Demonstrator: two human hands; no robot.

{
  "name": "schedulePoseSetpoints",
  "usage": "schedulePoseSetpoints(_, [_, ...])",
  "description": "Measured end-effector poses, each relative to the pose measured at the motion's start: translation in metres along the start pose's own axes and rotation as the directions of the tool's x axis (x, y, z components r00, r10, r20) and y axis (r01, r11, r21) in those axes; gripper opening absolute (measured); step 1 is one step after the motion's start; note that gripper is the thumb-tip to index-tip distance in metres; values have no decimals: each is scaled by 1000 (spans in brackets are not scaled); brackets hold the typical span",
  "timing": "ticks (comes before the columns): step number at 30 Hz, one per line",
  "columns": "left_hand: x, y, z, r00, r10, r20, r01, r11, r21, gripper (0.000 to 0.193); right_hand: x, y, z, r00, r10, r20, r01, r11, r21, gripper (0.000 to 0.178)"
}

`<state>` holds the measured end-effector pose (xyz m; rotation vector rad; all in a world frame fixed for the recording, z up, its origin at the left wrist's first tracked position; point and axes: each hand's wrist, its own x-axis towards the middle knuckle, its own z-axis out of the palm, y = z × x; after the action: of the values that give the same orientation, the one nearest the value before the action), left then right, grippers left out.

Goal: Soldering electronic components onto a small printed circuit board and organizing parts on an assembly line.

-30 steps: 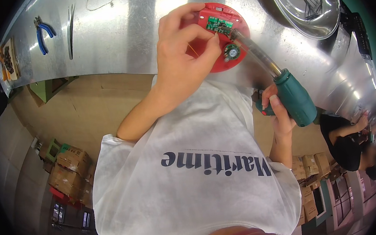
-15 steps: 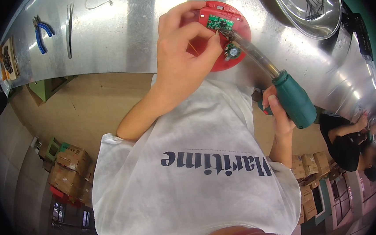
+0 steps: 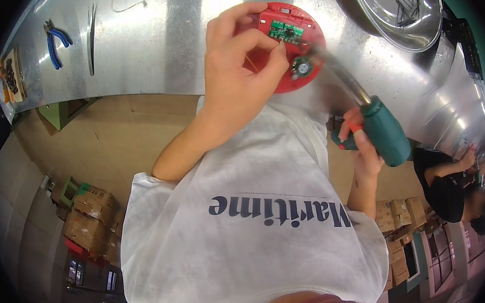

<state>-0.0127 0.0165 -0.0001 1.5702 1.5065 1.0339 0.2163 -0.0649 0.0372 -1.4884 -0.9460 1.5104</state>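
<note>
A red round plastic housing (image 3: 313,27) lies on the metal table, with a small green circuit board (image 3: 284,31) on it. My left hand (image 3: 236,66) rests over the housing's left side, thumb and forefinger pinched at the board's lower edge on what looks like a thin wire. An orange wire (image 3: 251,63) shows inside the loop of those fingers. Below the board sits a round coil-like part (image 3: 302,67). My right hand (image 3: 367,154) grips a green soldering gun (image 3: 386,133) by its handle. Its metal barrel slants toward the board; the tip is blurred, apart from the pinched fingers.
Blue-handled cutters (image 3: 53,46) and tweezers (image 3: 92,41) lie at the left of the metal table (image 3: 150,62). A steel bowl (image 3: 369,13) with dark wire pieces stands at the far right. Another person (image 3: 447,184) works at the right. Cardboard boxes (image 3: 86,226) are stacked behind.
The soldering gun's tip has drawn back from the board, toward the right. My right hand has shifted slightly on the handle, while the left keeps its pinch.
</note>
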Motion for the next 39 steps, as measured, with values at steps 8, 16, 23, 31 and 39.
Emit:
schedulePoseSetpoints(8, [1, 3, -1, 1000, -2, 14, 2, 1000, 25, 4, -2, 17, -22, 991, -1, -134, 32, 974, 225, 33])
schedulePoseSetpoints(16, [3, 4, -3, 998, -32, 50, 30, 999, 28, 4, -4, 25, -29, 989, -1, -149, 42, 962, 271, 34])
schedulePoseSetpoints(23, [12, 13, -17, 988, -55, 147, 39, 993, 113, 6, -5, 31, -29, 985, 11, -173, 40, 957, 289, 34])
schedulePoseSetpoints(31, [46, 22, -44, 863, 55, 502, -146, 979, 143, 40, -9, 44, -29, 967, -61, -246, 159, 903, 400, 33])
schedulePoseSetpoints(39, [136, 19, -61, 824, 268, 499, -486, 787, 380, 43, -7, 53, -22, 928, -104, -358, 287, 812, 508, 30])
